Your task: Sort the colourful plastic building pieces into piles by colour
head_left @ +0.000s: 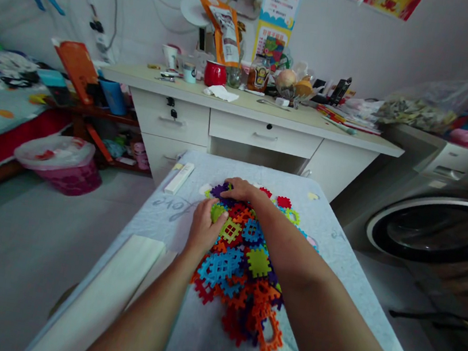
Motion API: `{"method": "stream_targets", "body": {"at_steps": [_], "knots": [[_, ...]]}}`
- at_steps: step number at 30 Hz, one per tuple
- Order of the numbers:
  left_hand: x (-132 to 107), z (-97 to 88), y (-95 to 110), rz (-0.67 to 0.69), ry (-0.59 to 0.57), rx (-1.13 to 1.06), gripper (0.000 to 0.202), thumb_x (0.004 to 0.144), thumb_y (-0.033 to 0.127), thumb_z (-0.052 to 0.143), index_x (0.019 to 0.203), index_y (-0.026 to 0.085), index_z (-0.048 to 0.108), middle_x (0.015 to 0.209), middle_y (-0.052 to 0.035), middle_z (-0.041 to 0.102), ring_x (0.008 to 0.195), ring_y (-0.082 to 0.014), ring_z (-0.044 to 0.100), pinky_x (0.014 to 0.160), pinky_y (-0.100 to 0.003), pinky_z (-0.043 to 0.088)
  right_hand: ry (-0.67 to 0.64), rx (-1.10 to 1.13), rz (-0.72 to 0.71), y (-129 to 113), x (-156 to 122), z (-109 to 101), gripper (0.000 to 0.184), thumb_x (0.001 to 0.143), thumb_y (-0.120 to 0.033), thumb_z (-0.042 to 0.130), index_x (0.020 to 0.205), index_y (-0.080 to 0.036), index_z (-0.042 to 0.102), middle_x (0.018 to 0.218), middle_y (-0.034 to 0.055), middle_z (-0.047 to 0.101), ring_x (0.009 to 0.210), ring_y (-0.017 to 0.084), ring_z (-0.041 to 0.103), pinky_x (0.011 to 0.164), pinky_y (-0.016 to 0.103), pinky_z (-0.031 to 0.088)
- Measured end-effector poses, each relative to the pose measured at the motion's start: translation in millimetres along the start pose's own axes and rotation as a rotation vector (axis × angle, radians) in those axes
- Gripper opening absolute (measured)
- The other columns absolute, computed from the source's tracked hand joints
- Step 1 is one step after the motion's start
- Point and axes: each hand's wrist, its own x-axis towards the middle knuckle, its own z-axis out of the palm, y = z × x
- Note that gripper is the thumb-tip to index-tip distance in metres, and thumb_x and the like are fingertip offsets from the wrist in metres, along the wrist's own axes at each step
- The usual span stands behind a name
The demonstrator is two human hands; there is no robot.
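Note:
A heap of flat plastic interlocking tiles [242,269] in blue, orange, red, green and purple lies on a small table with a pale blue cloth [335,259]. My left hand [206,227] rests on the heap's left side, fingers curled onto a green tile [216,212]. My right hand [238,189] reaches to the far end of the heap, its fingers lying flat on a purple tile [220,190].
A white rectangular box [179,178] lies at the table's far left and a long white slab [113,292] along its near left edge. A cluttered white desk [261,133] stands beyond. A washing machine [439,228] is right, a pink bin [61,164] left.

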Motion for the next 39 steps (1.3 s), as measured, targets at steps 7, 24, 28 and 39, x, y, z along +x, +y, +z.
{"method": "stream_targets", "body": {"at_steps": [7, 24, 28, 39], "knots": [[-0.9, -0.2, 1.6, -0.03, 0.01, -0.017, 0.045, 0.084, 0.04, 0.059, 0.124, 0.022, 0.053, 0.126, -0.0109, 0.056, 0.125, -0.0271, 0.05, 0.111, -0.049, 0.037, -0.11, 0.055, -0.179, 11.1, -19.9, -9.5, 0.037, 0.081, -0.038, 0.065, 0.112, -0.018, 0.071, 0.109, 0.0075, 0.072, 0.093, 0.02, 0.064, 0.076, 0.025, 0.047], [-1.7, 1.4, -1.1, -0.057, 0.019, -0.04, 0.057, 0.083, 0.042, 0.062, 0.133, 0.022, 0.045, 0.135, -0.0131, 0.051, 0.132, -0.0282, 0.046, 0.114, -0.05, 0.034, -0.017, -0.043, -0.16, -13.3, 3.9, -2.6, 0.054, 0.085, -0.041, 0.061, 0.136, -0.025, 0.057, 0.143, 0.0123, 0.052, 0.123, 0.031, 0.054, 0.1, 0.04, 0.044], [-1.8, 2.1, -3.1, -0.073, 0.029, -0.028, 0.067, 0.081, 0.036, 0.064, 0.14, 0.02, 0.036, 0.142, -0.0165, 0.045, 0.137, -0.0303, 0.041, 0.115, -0.052, 0.031, -0.097, -0.127, -0.22, -24.4, 22.3, 20.8, 0.064, 0.079, -0.051, 0.066, 0.138, -0.031, 0.052, 0.145, 0.0143, 0.046, 0.125, 0.041, 0.05, 0.095, 0.057, 0.044], [-1.4, 4.0, -6.4, -0.075, 0.021, -0.001, 0.066, 0.078, 0.034, 0.065, 0.137, 0.021, 0.039, 0.138, -0.0158, 0.048, 0.135, -0.0313, 0.043, 0.114, -0.053, 0.034, -0.012, -0.083, -0.172, 21.2, -26.8, -27.7, 0.043, 0.07, -0.026, 0.075, 0.111, -0.018, 0.064, 0.113, 0.0099, 0.065, 0.095, 0.022, 0.063, 0.076, 0.027, 0.048]]}}
